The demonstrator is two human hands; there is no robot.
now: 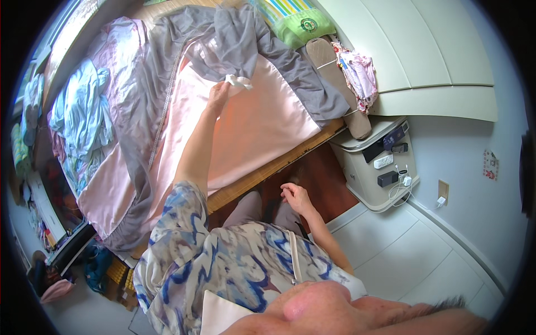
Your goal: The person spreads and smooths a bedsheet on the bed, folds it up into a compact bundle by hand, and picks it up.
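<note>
My left hand reaches out over the bed and pinches a small crumpled white cloth, perhaps a tissue. Beneath it spreads a smooth pink satin sheet, its lower side lying along the wooden bed edge. Thin grey fabric is bunched just beyond the white cloth and runs down both sides of the pink. A lace trim follows the left grey part. Low beside the bed, in front of my legs, hangs my right hand, fingers loosely bent and holding nothing.
Rumpled light-blue cloth lies at the bed's left. A brown padded board and folded floral cloth lie at the right. The bedside cabinet carries a white remote, a black box and cables.
</note>
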